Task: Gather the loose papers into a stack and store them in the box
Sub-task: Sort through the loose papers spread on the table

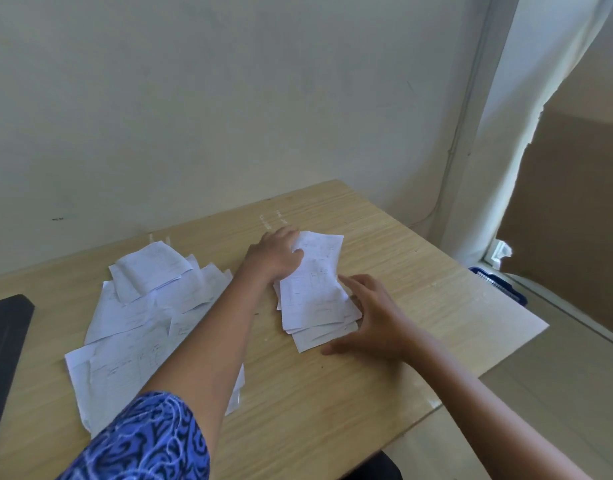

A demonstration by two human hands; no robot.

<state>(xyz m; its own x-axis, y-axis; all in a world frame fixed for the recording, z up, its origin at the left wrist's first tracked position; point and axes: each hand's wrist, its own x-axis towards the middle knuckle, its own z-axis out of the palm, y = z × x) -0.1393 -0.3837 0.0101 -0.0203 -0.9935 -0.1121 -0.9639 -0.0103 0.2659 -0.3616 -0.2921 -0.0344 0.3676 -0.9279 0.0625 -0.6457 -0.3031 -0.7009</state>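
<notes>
A small stack of white printed papers point(315, 296) lies on the wooden table point(332, 393), right of centre. My left hand point(275, 256) grips the stack's far left edge, its thumb on the top sheet. My right hand point(374, 320) rests flat with spread fingers against the stack's near right side. A spread of loose white papers point(142, 317) lies overlapping on the left half of the table, partly under my left forearm. A black box point(4, 344) sits at the table's left edge, mostly cut off by the frame.
A pale wall runs behind the table. A blue basket point(499, 284) sits on the floor past the table's right edge. Brown cardboard point(571, 209) leans at the far right, beside a white curtain point(506, 133).
</notes>
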